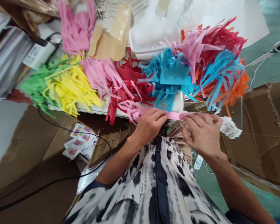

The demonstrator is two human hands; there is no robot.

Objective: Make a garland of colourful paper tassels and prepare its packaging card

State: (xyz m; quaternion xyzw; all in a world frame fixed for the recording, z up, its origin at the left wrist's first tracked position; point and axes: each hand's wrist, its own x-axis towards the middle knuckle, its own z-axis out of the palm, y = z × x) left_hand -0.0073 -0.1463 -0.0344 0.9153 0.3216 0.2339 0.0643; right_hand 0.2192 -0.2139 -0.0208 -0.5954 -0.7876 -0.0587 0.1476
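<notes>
My left hand [148, 124] and my right hand [202, 132] are both closed on a pink fringed paper strip [175, 115] held flat between them, just above my lap. The strip's loose pink fringes [130, 112] trail off to the left of my left hand. A white crumpled paper wad [230, 127] pokes out past my right hand; I cannot tell whether the hand holds it. Directly beyond the hands lie piles of fringed paper: red [128, 87], blue [168, 77], and pink [102, 73].
Green [37, 84] and yellow [70, 87] fringe piles lie left, orange fringe [238, 87] right. A yellow rubber band [202, 106] lies near the white tray [149, 43]. Brown paper bags [112, 37], printed labels [79, 140], a black cable [60, 124] and cardboard [263, 130] surround me.
</notes>
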